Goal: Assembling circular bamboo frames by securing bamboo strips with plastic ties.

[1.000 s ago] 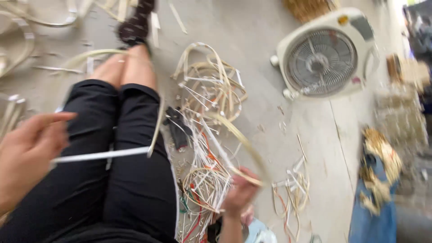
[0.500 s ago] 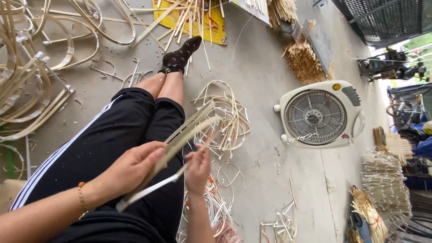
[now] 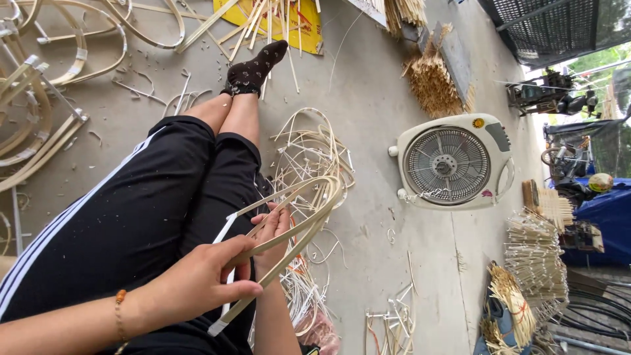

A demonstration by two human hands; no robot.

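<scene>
I sit on the concrete floor with my legs in black trousers point(image 3: 131, 217) stretched out. Both hands hold a bent loop of pale flat cane strips point(image 3: 309, 204) bound with white tape at its near end. My left hand point(image 3: 197, 283), with a bead bracelet on the wrist, grips the strips near the taped end. My right hand point(image 3: 273, 230) is closed around the strips a little further along, inside the loop. The loop's curved end hangs over a heap of thin cane offcuts point(image 3: 309, 151) beside my knees.
A white box fan point(image 3: 453, 161) stands on the floor to the right. Bent cane frames point(image 3: 39, 112) lie at the left. A yellow sheet point(image 3: 269, 16) sits beyond my socked foot point(image 3: 253, 69). Straw bundles point(image 3: 434, 82) and stick bundles point(image 3: 536, 260) line the right side.
My hands have bent the straight strips into a curved loop. The view has moved a little closer to my lap.
</scene>
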